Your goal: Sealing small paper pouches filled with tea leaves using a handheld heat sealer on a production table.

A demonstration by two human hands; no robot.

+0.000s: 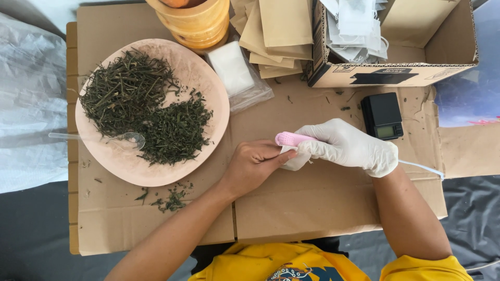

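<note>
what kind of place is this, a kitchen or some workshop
Most likely a small makeshift packing station for dried herbs, not a kitchen: flattened cardboard as the worktop, a tray of dried herbs, a pocket scale and a stack of paper pouches.

A: Where is open room around the bare left hand [253,165] and white-gloved right hand [349,147]?

B: Bare brown cardboard [312,203] at six o'clock. At ten o'clock, a pink plate of dried green herbs [125,161]; at one o'clock, a small black digital scale [382,115]; at twelve, an open cardboard box [396,73].
</note>
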